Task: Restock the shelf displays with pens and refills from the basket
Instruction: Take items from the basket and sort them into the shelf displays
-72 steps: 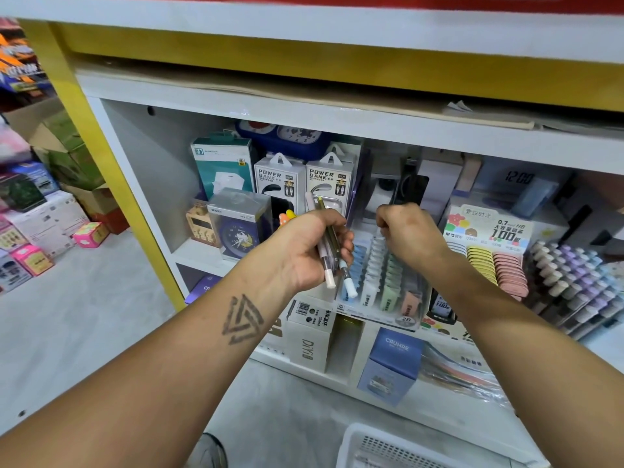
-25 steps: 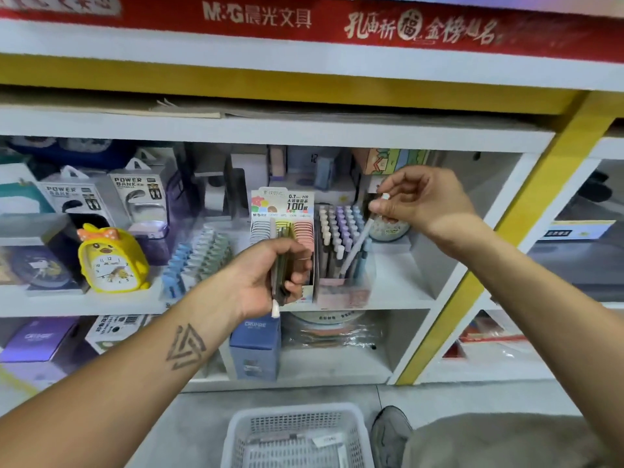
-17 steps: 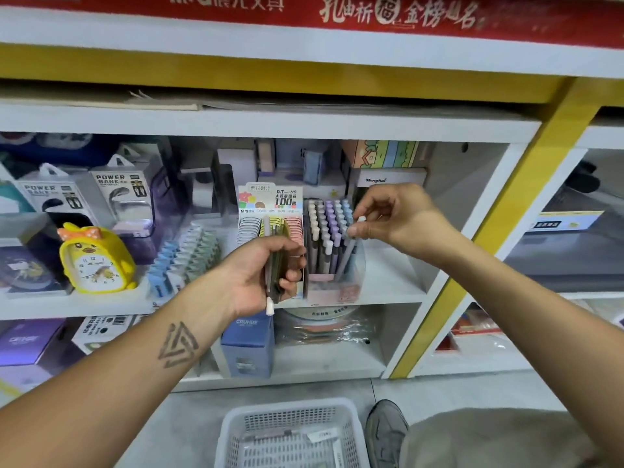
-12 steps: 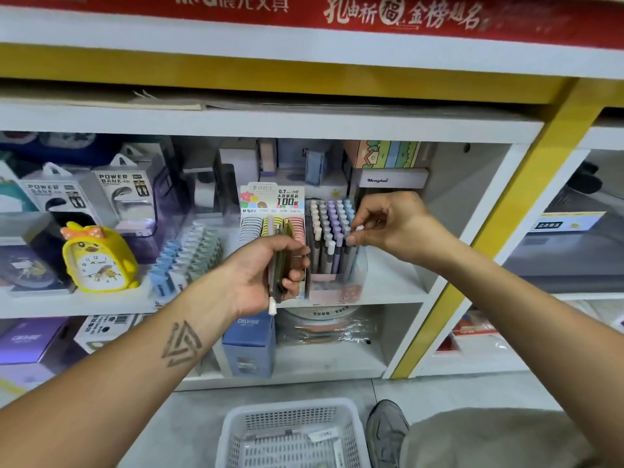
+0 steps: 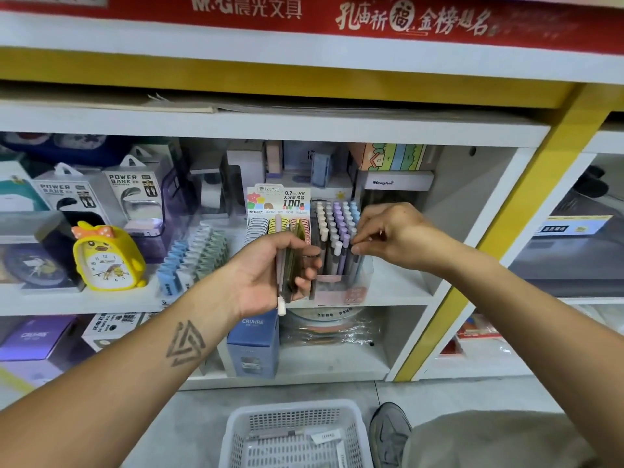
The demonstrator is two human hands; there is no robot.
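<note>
My left hand (image 5: 270, 275) grips a small bundle of pens (image 5: 287, 271), olive and pale, held upright in front of the middle shelf. My right hand (image 5: 388, 234) pinches the top of one pen standing at the right edge of the clear pen display box (image 5: 337, 251), which holds rows of white, purple and blue capped pens. A lead refill display (image 5: 277, 211) with a "100" card stands just left of that box. The white basket (image 5: 297, 434) sits on the floor below and holds a few packets.
A yellow duck clock (image 5: 104, 258) and power bank boxes (image 5: 135, 197) fill the shelf's left side. Blue and green eraser rows (image 5: 192, 258) stand beside the refills. A blue box (image 5: 253, 346) sits on the lower shelf. A yellow post (image 5: 506, 224) bounds the right. My shoe (image 5: 388, 430) is by the basket.
My right hand has lowered a pen from above into the clear display box and now pinches its top. My left hand has stayed in place with its bundle.
</note>
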